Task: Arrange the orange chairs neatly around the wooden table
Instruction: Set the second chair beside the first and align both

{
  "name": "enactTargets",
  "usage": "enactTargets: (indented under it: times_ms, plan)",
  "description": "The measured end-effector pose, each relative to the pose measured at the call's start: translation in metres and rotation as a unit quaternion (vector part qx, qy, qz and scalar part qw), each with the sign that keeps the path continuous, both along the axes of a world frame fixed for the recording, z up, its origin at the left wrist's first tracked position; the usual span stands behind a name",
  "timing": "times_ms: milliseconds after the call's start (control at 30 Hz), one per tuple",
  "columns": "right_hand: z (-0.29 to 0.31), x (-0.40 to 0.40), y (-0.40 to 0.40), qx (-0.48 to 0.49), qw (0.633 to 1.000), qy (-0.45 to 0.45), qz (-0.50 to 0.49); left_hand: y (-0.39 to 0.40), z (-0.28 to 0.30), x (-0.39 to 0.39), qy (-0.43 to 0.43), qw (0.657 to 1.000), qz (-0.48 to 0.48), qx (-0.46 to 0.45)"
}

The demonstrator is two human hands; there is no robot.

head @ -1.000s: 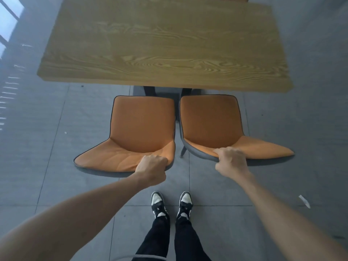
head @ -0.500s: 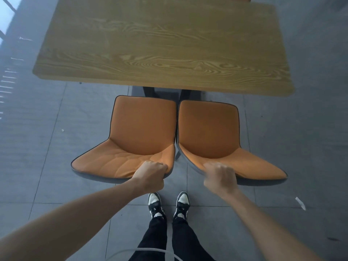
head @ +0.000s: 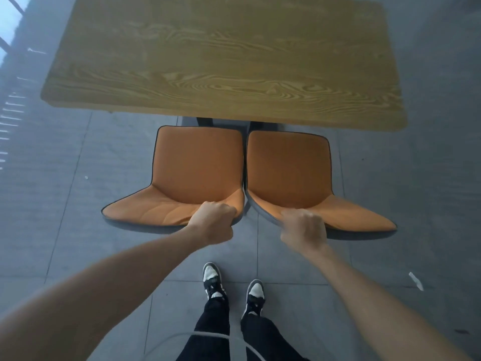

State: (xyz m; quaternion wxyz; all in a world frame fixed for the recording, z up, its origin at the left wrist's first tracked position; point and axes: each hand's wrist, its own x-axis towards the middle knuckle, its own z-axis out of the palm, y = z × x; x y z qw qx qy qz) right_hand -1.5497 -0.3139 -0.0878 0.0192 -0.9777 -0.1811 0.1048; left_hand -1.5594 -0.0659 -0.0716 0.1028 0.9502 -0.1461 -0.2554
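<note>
Head view: two orange upholstered chairs, left [head: 192, 175] and right [head: 291, 173], stand side by side on the grey tiled floor [head: 78, 243], seats facing the rectangular wooden table [head: 223, 61], whose long axis runs left-right. The left hand [head: 212, 221] and right hand [head: 303, 226] have fingers closed over each backrest's top edge. Since the earlier frames the right chair has turned nearly square with the left; chair legs are hidden, and the table's far edge is cut off.
</note>
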Motion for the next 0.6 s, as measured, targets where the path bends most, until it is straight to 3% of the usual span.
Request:
enactTargets:
  times_ms: [333, 600]
  plan:
    - [-0.003, -0.003, -0.004, -0.03, 0.999, 0.01, 0.018, -0.017, -0.012, -0.034, -0.078, 0.994, 0.065, 0.037]
    - [-0.006, 0.001, -0.007, 0.017, 0.999, -0.029, 0.043, -0.019, -0.014, -0.035, -0.091, 0.992, 0.068, 0.05]
